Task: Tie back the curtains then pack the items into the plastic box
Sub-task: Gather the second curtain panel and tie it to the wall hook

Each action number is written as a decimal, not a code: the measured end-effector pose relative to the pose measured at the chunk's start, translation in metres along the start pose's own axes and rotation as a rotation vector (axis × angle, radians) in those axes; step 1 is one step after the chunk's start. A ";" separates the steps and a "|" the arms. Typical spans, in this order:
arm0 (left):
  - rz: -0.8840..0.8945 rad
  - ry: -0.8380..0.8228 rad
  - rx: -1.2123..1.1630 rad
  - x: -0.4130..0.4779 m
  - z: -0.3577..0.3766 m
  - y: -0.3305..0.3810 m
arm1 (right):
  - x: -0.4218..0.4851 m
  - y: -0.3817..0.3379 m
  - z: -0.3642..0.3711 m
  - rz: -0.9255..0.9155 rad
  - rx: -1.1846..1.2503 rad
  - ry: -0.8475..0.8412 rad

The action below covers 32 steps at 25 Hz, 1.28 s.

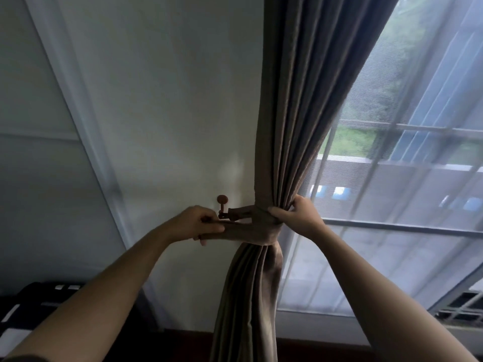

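Observation:
A brown curtain (292,105) hangs beside the window and is gathered into a bundle at mid height. A matching fabric tieback band (257,227) wraps around the bundle. One end of the band is looped on a small brown wall hook (222,206). My left hand (196,223) pinches the other end of the band just below the hook. My right hand (296,214) grips the gathered curtain at its right side, against the band.
A sheer white curtain (392,205) covers the window with its bars (407,227) on the right. The white wall (170,113) lies behind the hook. A dark object with white patches (28,307) sits at the lower left.

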State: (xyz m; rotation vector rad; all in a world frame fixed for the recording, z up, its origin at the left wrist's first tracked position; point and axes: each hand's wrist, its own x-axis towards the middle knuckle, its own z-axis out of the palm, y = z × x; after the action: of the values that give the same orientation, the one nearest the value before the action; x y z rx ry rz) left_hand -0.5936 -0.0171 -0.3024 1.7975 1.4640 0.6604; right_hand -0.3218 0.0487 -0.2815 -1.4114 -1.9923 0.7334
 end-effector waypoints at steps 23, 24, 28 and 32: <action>-0.307 0.964 -0.197 0.074 0.077 -0.023 | -0.012 -0.010 0.024 0.020 0.105 0.151; -0.304 0.966 -0.172 0.074 0.078 -0.024 | -0.012 -0.010 0.024 0.020 0.109 0.151; -0.245 0.973 -0.111 0.074 0.081 -0.026 | -0.012 -0.010 0.025 0.015 0.102 0.147; -0.220 0.870 0.043 0.069 0.084 -0.035 | -0.010 -0.014 0.027 0.030 0.079 0.170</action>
State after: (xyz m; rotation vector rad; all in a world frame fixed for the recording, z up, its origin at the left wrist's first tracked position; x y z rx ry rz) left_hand -0.5353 0.0361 -0.3851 1.3837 2.1939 1.4026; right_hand -0.3476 0.0326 -0.2916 -1.4115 -1.7970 0.6744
